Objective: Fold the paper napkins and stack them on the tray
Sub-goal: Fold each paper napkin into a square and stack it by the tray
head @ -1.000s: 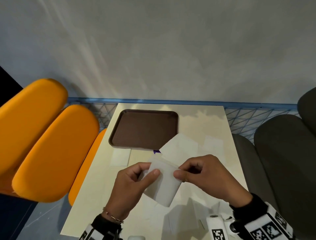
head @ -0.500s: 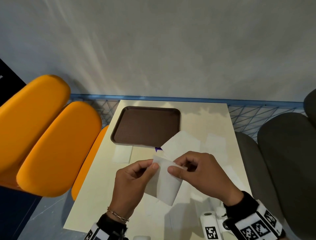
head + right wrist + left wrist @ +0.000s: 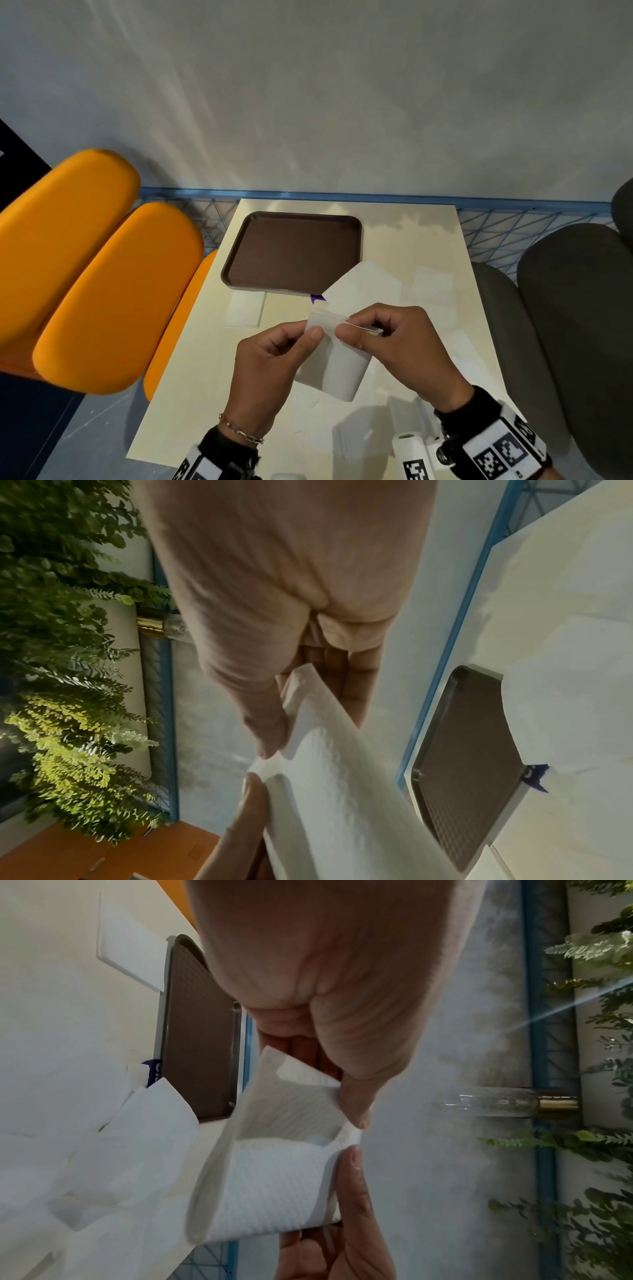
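Two hands pinch one white paper napkin [image 3: 337, 366] above the table [image 3: 191, 404], on the near side of the tray [image 3: 291, 253].

Left of the tray stand rounded, smooth orange seat cushions [image 3: 102, 294]. The tray is a dark brown rectangle with rounded corners, a raised rim and a fine pebbled floor, and nothing lies in it. Just near its front edge a small folded white napkin [image 3: 245, 310] lies flat on the pale, smooth table. Nearer than the tray, the left hand [image 3: 270, 370] has its grip closed on the held napkin's top edge, thumb against curled fingers; the soft sheet is embossed with a waffle weave and hangs doubled. The right hand [image 3: 400, 346] pinches the same edge alongside. Another flat napkin [image 3: 368, 286] overlaps the tray's near right corner. Right of the tray sit dark grey cushions [image 3: 579, 329].
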